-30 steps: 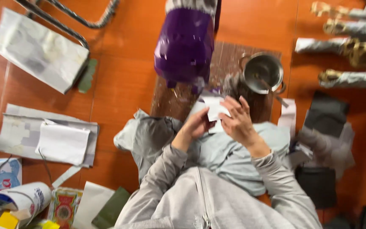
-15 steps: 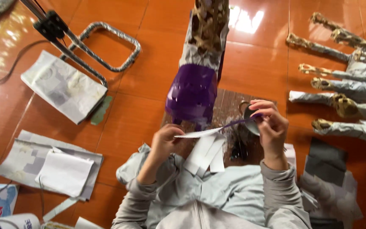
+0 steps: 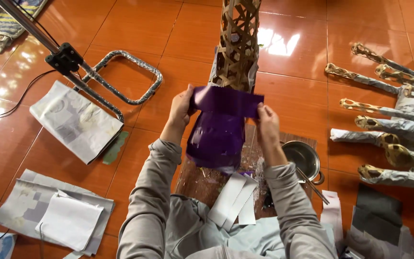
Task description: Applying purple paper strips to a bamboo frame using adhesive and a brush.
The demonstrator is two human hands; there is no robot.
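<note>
Both arms reach forward, and the left hand (image 3: 182, 108) and right hand (image 3: 267, 125) pinch opposite ends of a purple paper strip (image 3: 227, 101). The strip is stretched flat against the tall woven bamboo cone (image 3: 238, 43), just above its purple-wrapped base (image 3: 216, 139).

Steel pot (image 3: 304, 158), folded newspaper (image 3: 75, 121)

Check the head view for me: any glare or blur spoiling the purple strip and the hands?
Head view: sharp, no motion blur on the left hand, right hand or purple strip stretched between them; bright window glare on the tiled floor right of the woven bamboo cone, milder sheen at far left; the shiny purple wrapping below shows small highlights; the frame's bottom edge is slightly soft.
</note>
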